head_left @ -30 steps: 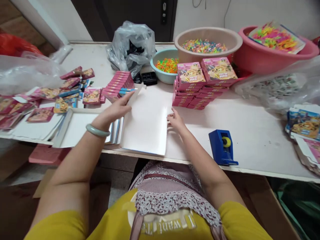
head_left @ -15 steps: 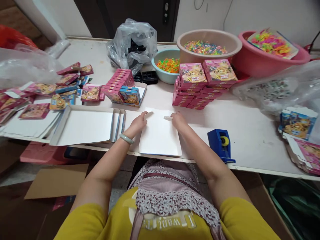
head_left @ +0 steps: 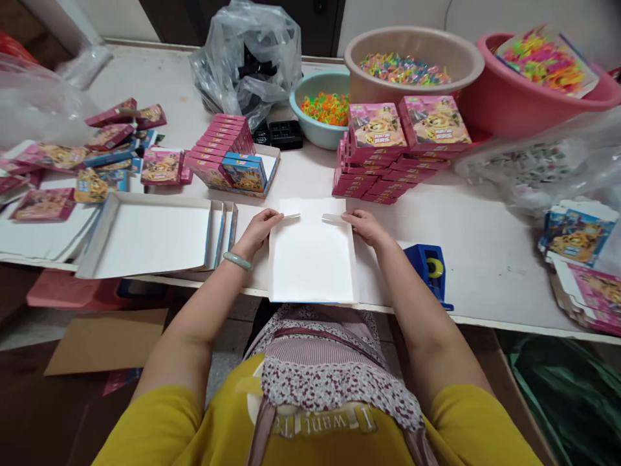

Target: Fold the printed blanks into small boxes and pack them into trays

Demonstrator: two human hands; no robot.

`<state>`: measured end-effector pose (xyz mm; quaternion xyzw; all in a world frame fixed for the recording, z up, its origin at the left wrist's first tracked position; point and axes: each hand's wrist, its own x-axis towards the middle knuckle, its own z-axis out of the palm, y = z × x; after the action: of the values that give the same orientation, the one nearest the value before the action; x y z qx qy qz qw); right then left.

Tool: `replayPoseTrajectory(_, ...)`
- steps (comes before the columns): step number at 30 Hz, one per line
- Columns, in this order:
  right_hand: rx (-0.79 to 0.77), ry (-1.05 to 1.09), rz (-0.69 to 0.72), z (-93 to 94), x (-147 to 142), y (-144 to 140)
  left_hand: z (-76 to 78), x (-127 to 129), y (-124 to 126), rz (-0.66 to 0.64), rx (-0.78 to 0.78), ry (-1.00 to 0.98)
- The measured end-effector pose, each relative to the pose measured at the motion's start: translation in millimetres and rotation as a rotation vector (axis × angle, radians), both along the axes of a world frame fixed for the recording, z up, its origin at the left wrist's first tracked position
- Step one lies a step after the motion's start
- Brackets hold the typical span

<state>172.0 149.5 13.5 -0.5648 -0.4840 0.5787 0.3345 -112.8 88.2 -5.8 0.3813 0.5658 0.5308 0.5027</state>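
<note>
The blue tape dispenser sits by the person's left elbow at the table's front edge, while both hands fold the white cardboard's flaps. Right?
Not quite. The head view shows the blue tape dispenser beside the right forearm, not the left. Left hand and right hand do hold the white cardboard by its flaps.

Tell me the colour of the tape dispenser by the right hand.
Blue, with a yellow roll core: the tape dispenser, seen in the head view.

This looks like a small packing workshop for toys. A long white worktable (head_left: 485, 259) carries stacks of pink printed boxes (head_left: 383, 155) at twelve o'clock. Basins of small colourful plastic pieces (head_left: 402, 68) stand at one o'clock. Flat unfolded cartons (head_left: 589, 285) lie at three o'clock, near a blue tape dispenser (head_left: 429, 268).
</note>
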Motion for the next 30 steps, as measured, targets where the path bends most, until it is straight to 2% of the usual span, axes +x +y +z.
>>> replayPoseTrajectory(3, -0.002, 0.024, -0.014, -1.2, 8.0, 5.2, 4.9, 8.0, 5.0, 0.019, -0.007, -0.037)
replayPoseTrajectory(6, -0.020, 0.052, 0.108, -2.1, 20.0, 11.0, 10.6, 11.1, 9.2, -0.009, -0.017, -0.052)
replayPoseTrajectory(9, -0.012, 0.037, 0.167, -3.8, 27.4, 15.9, 13.4, 12.1, 11.1, -0.100, -0.080, 0.008)
replayPoseTrajectory(12, -0.050, 0.000, 0.174, -3.9, 25.2, 21.1, 12.4, 14.7, 13.1, -0.128, -0.078, 0.099)
replayPoseTrajectory(14, -0.117, -0.022, 0.159, -1.2, 20.4, 24.6, 11.1, 16.2, 16.0, -0.145, -0.075, 0.139)
replayPoseTrajectory(17, -0.208, -0.034, 0.163, 7.2, 15.0, 28.4, 11.6, 14.3, 22.7, -0.186, -0.181, 0.106)
replayPoseTrajectory(21, -0.208, -0.106, 0.264, 19.0, 18.1, 31.8, 20.1, 4.5, 31.8, -0.228, -0.290, 0.118)
replayPoseTrajectory(25, -0.061, -0.358, 0.484, 24.3, 20.3, 34.4, 32.0, 1.4, 37.6, -0.439, -0.291, 0.413)
replayPoseTrajectory(27, 0.115, -0.629, 0.584, 24.8, 12.6, 30.5, 34.8, 7.3, 39.2, -0.542, -0.209, 0.705)
replayPoseTrajectory(30, 0.438, -1.094, 0.646, 23.7, -7.2, 17.0, 32.6, 22.3, 39.0, -0.574, -0.010, 1.243)
